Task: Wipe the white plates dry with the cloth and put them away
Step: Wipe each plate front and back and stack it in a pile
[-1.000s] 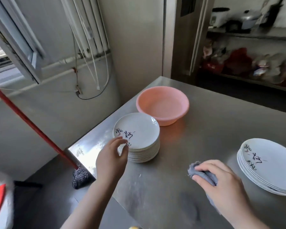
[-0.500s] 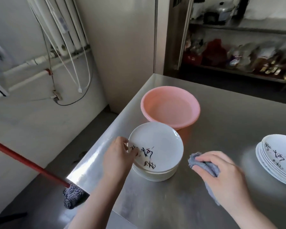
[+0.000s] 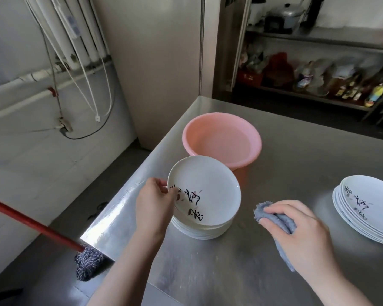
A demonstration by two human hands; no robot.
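A stack of white plates (image 3: 199, 230) with black brush writing stands near the steel table's left edge. My left hand (image 3: 155, 204) pinches the left rim of the top plate (image 3: 206, 186), which is tilted up off the stack. My right hand (image 3: 296, 230) grips a bunched grey-blue cloth (image 3: 272, 217) just above the table, to the right of that stack. A second stack of white plates (image 3: 367, 208) sits at the right edge of the view.
A pink plastic basin (image 3: 221, 140) stands right behind the left stack. The steel table (image 3: 274, 177) ends close to the left of the stack. A red-handled mop (image 3: 53, 235) leans by the table corner. Cluttered shelves (image 3: 318, 85) stand at the back.
My left hand has taken the top plate's rim and tilted it up off the stack. The view has swung left to right; my right hand still holds the cloth.
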